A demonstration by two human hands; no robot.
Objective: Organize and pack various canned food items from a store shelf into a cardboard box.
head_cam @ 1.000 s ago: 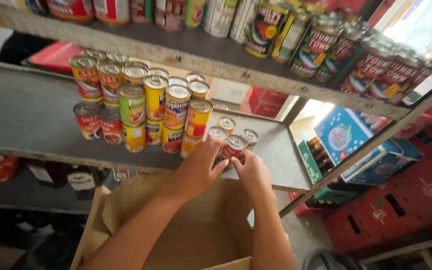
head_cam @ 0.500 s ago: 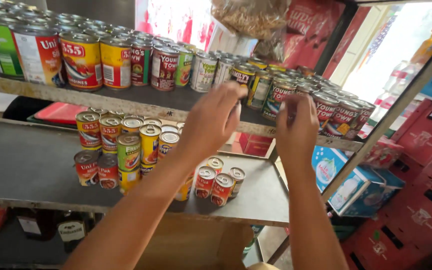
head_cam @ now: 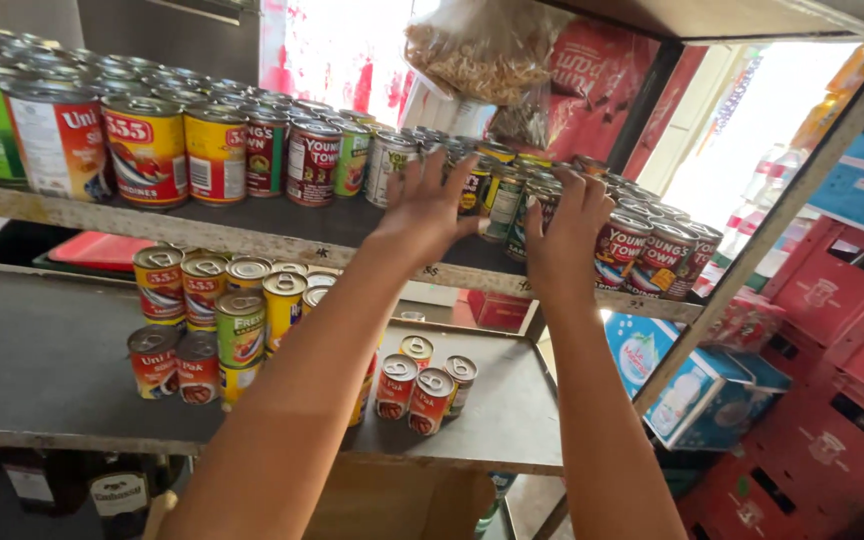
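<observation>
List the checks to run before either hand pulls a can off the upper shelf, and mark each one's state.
1. Left hand on a can: not ok, fingers are spread open beside the cans on the upper shelf, no grip closed.
2. Right hand on a can: cannot tell, the fingers rest against the dark-labelled cans but the contact is hidden.
3. Upper-shelf cans upright: ok, all stand on their bases.
4. Hanging bag of snacks clear of the hands: ok, it hangs above them.
5. Stacked cans on the lower shelf undisturbed: ok, the stacks stand upright under the left forearm.
</observation>
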